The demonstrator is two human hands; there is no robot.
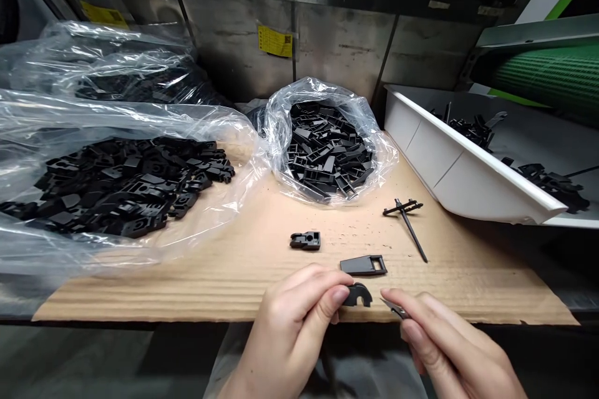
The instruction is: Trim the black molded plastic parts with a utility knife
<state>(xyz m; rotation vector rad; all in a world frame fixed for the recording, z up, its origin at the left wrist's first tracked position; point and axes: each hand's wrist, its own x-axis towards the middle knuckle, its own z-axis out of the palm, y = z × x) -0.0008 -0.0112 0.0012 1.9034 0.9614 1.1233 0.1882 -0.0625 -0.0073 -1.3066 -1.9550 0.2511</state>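
The left hand (pixel 294 321) pinched a hooked black part (pixel 359 295) between the thumb and the index finger, above the near edge of the cardboard-covered surface (pixel 262 243). The open notch of this part was turned downward.

The directions here were counted from the hooked part, with twelve o'clock pointing away from the person. At about four o'clock was the right hand (pixel 456 346), which pinched a small pointed tool (pixel 395 308) between its thumb and fingers. The tip of the tool was directed to the part and stood near to it, but it did not touch.

Just beyond, at twelve o'clock, a tapered black piece (pixel 362 265) with a square opening in its end was lying flat. Between ten and eleven o'clock there was a small black block (pixel 305 240), and at one o'clock a thin cross-shaped black stem (pixel 412 234).

Farther away, between eleven and twelve o'clock, an open clear bag (pixel 384 156) contained many black pieces (pixel 327 153). At ten o'clock a larger pile of black parts (pixel 126 184) lay in wide plastic sheeting (pixel 234 206). Between one and two o'clock a white tray (pixel 458 162) held more dark pieces (pixel 472 131).
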